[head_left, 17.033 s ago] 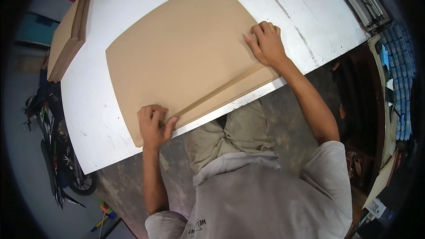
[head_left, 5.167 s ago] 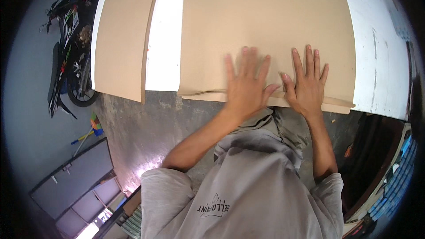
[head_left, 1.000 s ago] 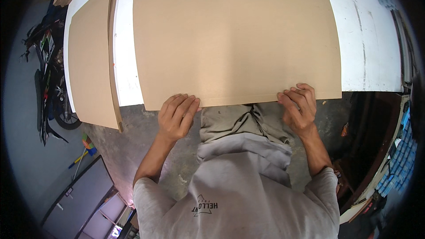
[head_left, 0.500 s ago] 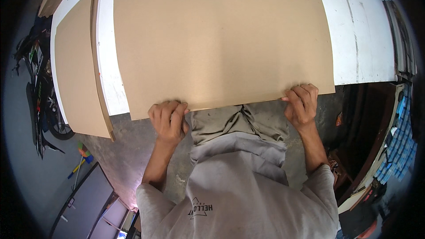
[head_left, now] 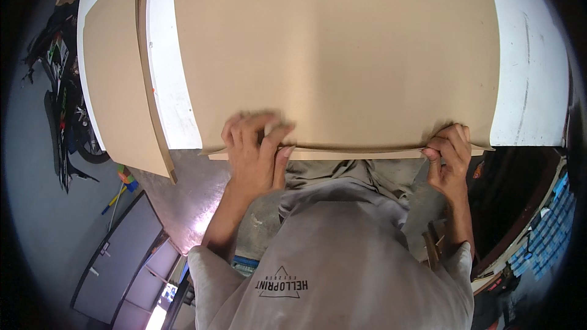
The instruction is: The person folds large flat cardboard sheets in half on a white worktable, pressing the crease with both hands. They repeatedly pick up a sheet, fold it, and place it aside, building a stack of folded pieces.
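Head view: both hands at the near edge of a big tan board on the white counter.

From the head view, I see my left hand (head_left: 255,156) with its fingers (head_left: 244,137) spread flat over the near edge of the large, thin, tan fibreboard sheet (head_left: 336,55), thumb curled under, while my right hand (head_left: 448,153) pinches the right corner shut. The sheet lies on the white counter (head_left: 529,79), its near edge overhanging toward me above a second, similar thin sheet (head_left: 367,154). I judge that an even grip at both ends, keeping the edge level, stops the sheet bowing. A separate tan panel (head_left: 116,85) lies left. The far edge is cut off; whether the lower sheet is gripped too, I cannot tell.
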`<action>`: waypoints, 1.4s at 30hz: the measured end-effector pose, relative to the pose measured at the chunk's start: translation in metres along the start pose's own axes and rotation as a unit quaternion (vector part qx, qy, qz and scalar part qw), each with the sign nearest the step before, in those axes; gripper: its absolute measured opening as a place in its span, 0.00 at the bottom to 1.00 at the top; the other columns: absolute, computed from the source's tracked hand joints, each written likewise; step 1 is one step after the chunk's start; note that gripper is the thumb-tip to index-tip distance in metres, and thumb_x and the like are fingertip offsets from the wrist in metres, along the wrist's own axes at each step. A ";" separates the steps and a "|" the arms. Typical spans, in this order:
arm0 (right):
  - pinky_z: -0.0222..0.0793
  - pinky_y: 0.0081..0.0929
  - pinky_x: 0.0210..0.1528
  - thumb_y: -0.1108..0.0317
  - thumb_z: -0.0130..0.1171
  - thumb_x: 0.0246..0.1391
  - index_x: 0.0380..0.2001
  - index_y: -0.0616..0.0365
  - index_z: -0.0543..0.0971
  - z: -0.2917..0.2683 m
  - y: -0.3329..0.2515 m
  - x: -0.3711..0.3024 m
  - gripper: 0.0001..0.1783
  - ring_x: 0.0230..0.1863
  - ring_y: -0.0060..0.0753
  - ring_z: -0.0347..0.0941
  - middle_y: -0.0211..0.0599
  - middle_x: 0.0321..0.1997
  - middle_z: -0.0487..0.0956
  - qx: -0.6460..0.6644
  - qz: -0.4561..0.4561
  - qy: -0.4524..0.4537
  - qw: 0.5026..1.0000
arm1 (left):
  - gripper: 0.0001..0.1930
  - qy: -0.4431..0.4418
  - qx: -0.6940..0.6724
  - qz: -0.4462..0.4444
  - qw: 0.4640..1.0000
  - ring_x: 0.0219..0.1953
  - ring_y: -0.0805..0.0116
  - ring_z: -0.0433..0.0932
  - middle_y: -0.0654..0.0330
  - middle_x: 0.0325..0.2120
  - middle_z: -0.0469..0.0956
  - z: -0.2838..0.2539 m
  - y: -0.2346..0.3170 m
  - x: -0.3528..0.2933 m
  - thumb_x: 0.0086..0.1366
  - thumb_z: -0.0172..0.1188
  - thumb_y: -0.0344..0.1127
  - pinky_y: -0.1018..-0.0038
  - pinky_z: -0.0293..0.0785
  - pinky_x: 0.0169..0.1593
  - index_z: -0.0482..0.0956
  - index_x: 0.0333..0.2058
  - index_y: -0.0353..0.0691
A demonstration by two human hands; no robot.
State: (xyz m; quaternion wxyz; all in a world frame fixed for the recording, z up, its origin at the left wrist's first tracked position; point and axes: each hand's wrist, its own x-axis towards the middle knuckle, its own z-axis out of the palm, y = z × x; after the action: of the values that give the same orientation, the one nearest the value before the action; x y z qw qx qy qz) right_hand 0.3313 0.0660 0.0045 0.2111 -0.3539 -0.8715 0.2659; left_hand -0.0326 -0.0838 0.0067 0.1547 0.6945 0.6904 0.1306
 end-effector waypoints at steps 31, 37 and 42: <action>0.32 0.82 0.76 0.44 0.48 0.71 0.78 0.52 0.63 0.074 -0.052 0.074 0.39 0.83 0.73 0.42 0.65 0.82 0.52 -0.234 0.140 0.017 0.962 | 0.38 0.142 -0.117 -0.026 0.983 0.78 0.24 0.44 0.26 0.75 0.49 0.051 0.075 0.085 0.73 0.58 0.53 0.28 0.39 0.74 0.63 0.74 0.38; 0.32 0.78 0.77 0.43 0.49 0.72 0.79 0.51 0.60 0.075 -0.046 0.069 0.40 0.84 0.71 0.41 0.63 0.83 0.51 -0.260 0.130 0.005 0.957 | 0.41 0.050 0.224 -0.083 0.970 0.78 0.43 0.56 0.39 0.75 0.59 -0.009 -0.007 0.028 0.72 0.51 0.68 0.34 0.34 0.77 0.68 0.71 0.41; 0.31 0.78 0.78 0.43 0.49 0.72 0.79 0.51 0.61 0.075 -0.047 0.070 0.40 0.84 0.71 0.40 0.64 0.83 0.50 -0.259 0.115 0.013 0.959 | 0.44 0.110 0.122 -0.042 0.986 0.68 0.41 0.66 0.37 0.62 0.70 -0.020 -0.056 0.026 0.71 0.47 0.73 0.33 0.43 0.72 0.75 0.63 0.36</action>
State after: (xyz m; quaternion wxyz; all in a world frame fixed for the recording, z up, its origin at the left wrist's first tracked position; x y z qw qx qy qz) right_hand 0.2197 0.0646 -0.0116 0.0915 -0.4974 -0.8613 0.0486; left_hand -0.0915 -0.0576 0.0019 -0.0025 0.6600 0.7425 0.1146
